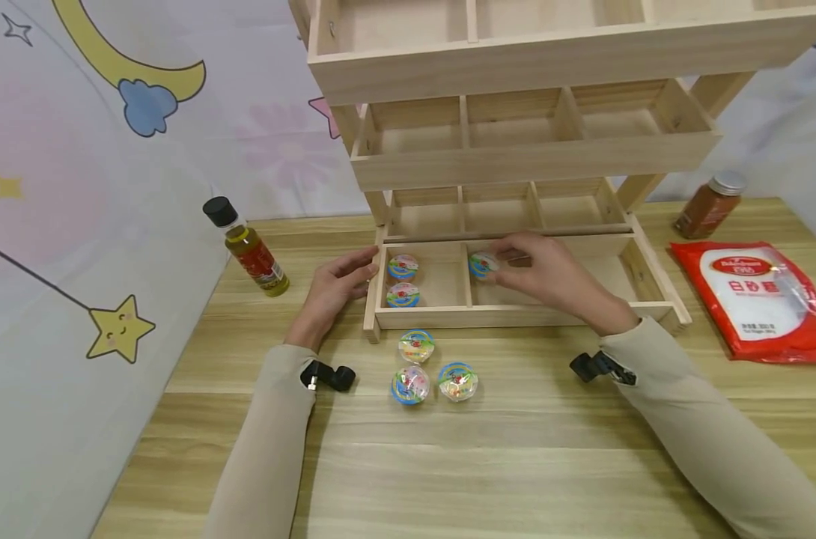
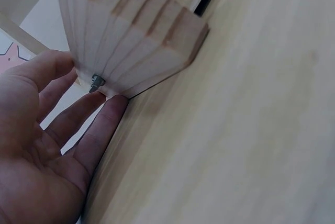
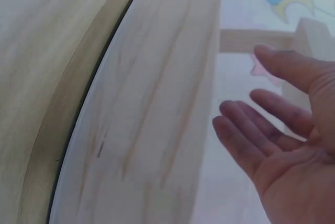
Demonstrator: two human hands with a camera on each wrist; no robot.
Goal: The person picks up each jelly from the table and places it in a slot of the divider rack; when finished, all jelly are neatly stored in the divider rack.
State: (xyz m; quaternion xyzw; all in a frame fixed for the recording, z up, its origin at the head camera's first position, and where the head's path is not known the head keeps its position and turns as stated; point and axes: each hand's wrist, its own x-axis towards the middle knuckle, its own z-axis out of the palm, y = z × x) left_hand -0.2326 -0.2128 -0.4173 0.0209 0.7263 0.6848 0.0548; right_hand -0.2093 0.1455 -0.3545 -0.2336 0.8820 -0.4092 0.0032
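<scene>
My right hand (image 1: 539,271) is over the middle compartment of the wooden rack's bottom tray. Its thumb and fingers are spread beside a jelly cup (image 1: 483,264) in the head view. The right wrist view shows no thing between the fingers of the right hand (image 3: 282,150). My left hand (image 1: 334,288) rests against the left end of the tray (image 1: 421,320). In the left wrist view, fingertips of the left hand (image 2: 57,130) touch the wooden end near a metal screw (image 2: 96,82). Two jelly cups, one pink-lidded (image 1: 403,295), sit in the left compartment.
Three jelly cups, one of them yellowish (image 1: 416,346), lie on the table before the tray. An oil bottle (image 1: 249,251) stands left, a reddish-brown jar (image 1: 711,206) and a sugar bag (image 1: 751,299) right. Upper tiers (image 1: 536,161) of the rack overhang the hands.
</scene>
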